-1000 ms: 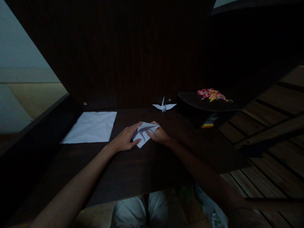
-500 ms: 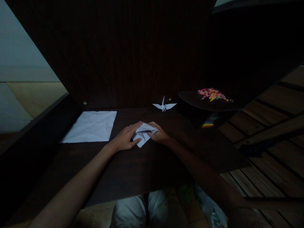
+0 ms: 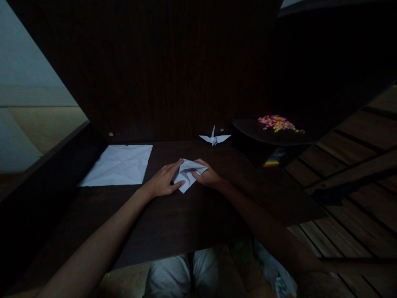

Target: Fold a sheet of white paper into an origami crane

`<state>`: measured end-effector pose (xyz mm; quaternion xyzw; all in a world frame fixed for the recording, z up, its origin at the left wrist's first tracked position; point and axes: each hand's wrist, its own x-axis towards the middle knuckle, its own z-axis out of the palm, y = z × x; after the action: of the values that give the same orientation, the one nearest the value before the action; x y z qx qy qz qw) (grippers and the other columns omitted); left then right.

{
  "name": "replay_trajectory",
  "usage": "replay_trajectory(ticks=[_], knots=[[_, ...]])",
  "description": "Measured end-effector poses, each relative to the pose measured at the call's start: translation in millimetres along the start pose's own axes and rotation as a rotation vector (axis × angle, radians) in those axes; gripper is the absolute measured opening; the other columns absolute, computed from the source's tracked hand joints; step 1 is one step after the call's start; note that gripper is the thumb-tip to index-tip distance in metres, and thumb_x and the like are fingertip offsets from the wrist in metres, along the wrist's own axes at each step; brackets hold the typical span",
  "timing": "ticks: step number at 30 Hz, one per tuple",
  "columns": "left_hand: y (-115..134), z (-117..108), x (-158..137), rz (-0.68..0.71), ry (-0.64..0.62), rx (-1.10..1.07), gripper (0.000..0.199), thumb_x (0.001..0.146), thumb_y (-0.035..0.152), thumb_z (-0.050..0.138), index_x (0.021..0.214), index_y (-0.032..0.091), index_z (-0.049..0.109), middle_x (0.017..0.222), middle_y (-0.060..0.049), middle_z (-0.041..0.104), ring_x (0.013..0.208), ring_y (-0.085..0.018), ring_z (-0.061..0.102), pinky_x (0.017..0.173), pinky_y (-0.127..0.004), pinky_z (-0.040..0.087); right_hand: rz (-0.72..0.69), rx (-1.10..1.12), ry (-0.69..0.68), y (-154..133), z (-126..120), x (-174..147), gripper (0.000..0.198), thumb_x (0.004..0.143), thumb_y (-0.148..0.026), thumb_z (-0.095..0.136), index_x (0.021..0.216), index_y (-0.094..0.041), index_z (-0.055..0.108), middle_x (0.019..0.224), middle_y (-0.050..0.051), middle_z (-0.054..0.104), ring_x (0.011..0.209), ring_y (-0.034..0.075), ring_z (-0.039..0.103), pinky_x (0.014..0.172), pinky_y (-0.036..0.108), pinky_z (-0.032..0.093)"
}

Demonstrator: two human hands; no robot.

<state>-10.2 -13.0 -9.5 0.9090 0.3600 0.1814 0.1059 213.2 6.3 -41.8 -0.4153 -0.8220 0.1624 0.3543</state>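
Observation:
A partly folded piece of white origami paper (image 3: 186,176) rests on the dark wooden desk (image 3: 173,227), with one flap lifted off the layers below. My left hand (image 3: 164,179) grips its left side, the thumb lying on the lower layer and the fingers along the upper left edge. On the other side my right hand (image 3: 208,174) has its thumb under the raised flap and its fingers behind the paper, partly hidden. Beyond the hands stands a finished white paper crane (image 3: 214,139) with spread wings. A creased white paper sheet (image 3: 119,165) lies flat to the left.
At the right, a small curved shelf (image 3: 248,129) carries a heap of tiny pink, red and yellow pieces (image 3: 277,123). Below it is a small object with a yellow band (image 3: 271,163). A dark upright panel (image 3: 173,74) closes off the desk's back.
The raised flap has shifted slightly to the right and spread a little wider. My hands are almost in the same place; the left fingers have moved slightly off the flap's edge.

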Motion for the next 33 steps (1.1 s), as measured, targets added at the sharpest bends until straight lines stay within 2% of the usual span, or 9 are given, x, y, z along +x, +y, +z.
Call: replay_trajectory(ticks=[8,16,19,29,33], knots=[[1.9,-4.8,0.4,-0.054,-0.027,-0.006,0.073,0.084,0.052,0.049,0.143,0.015,0.026,0.144,-0.014,0.039,0.129,-0.029,0.04,0.106,-0.043,0.034,0.026,-0.012,-0.043,0.6,-1.8,-0.9,0.028,0.082,-0.02,0.054,0.109,-0.018,0.061,0.107,0.007,0.06,0.102,0.019,0.055,0.098,0.035,0.042],[2.6,-2.8,0.8,-0.043,0.07,-0.015,0.065,0.085,0.046,0.052,0.14,0.019,0.032,0.124,-0.013,0.054,0.111,-0.026,0.054,0.096,-0.041,0.043,-0.09,-0.024,-0.055,-1.1,-4.1,0.5,0.05,0.08,-0.012,0.049,0.13,-0.021,0.048,0.128,0.008,0.056,0.117,0.021,0.05,0.106,0.04,0.035],[3.5,-2.0,0.9,-0.046,0.084,-0.02,0.065,0.085,0.046,0.051,0.14,0.018,0.031,0.121,-0.013,0.054,0.108,-0.026,0.054,0.096,-0.041,0.043,-0.089,-0.023,-0.054,0.3,-3.7,0.1,0.052,0.081,-0.013,0.048,0.132,-0.022,0.046,0.13,0.007,0.055,0.119,0.02,0.049,0.107,0.041,0.034],[3.5,-1.2,0.7,-0.066,0.06,-0.013,0.068,0.085,0.047,0.049,0.142,0.018,0.027,0.13,-0.015,0.048,0.117,-0.028,0.049,0.101,-0.044,0.039,-0.053,-0.029,-0.044,-3.7,-4.9,0.1,0.049,0.083,-0.015,0.051,0.13,-0.024,0.049,0.128,0.007,0.057,0.119,0.021,0.05,0.107,0.042,0.034],[3.2,-0.4,0.6,-0.074,0.042,0.006,0.07,0.086,0.048,0.048,0.143,0.014,0.026,0.135,-0.016,0.046,0.122,-0.029,0.046,0.104,-0.042,0.036,-0.054,-0.036,-0.038,-3.2,-4.2,-0.3,0.048,0.083,-0.015,0.051,0.13,-0.022,0.049,0.128,0.007,0.057,0.119,0.021,0.051,0.108,0.042,0.034]])
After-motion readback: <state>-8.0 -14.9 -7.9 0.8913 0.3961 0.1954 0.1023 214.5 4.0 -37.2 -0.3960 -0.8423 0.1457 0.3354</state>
